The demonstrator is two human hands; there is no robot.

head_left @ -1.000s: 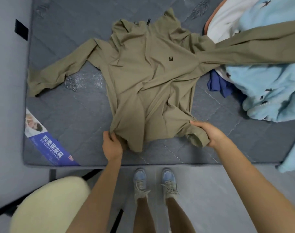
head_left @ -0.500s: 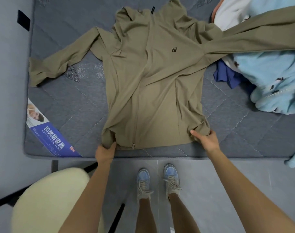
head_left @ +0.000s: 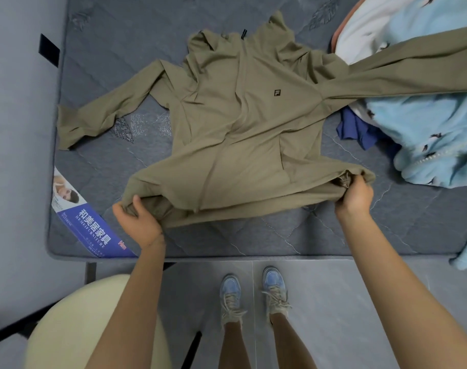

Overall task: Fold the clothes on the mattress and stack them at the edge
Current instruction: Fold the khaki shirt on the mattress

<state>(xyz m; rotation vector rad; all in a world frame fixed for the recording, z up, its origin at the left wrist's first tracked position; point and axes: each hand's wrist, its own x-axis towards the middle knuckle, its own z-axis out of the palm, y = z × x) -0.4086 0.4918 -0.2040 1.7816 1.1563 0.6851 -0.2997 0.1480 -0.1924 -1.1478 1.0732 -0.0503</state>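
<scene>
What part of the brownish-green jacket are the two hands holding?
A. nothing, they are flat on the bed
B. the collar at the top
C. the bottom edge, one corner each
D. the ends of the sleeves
C: the left hand and the right hand each grip one corner of the bottom hem of the jacket, which lies spread out on the mattress.
</scene>
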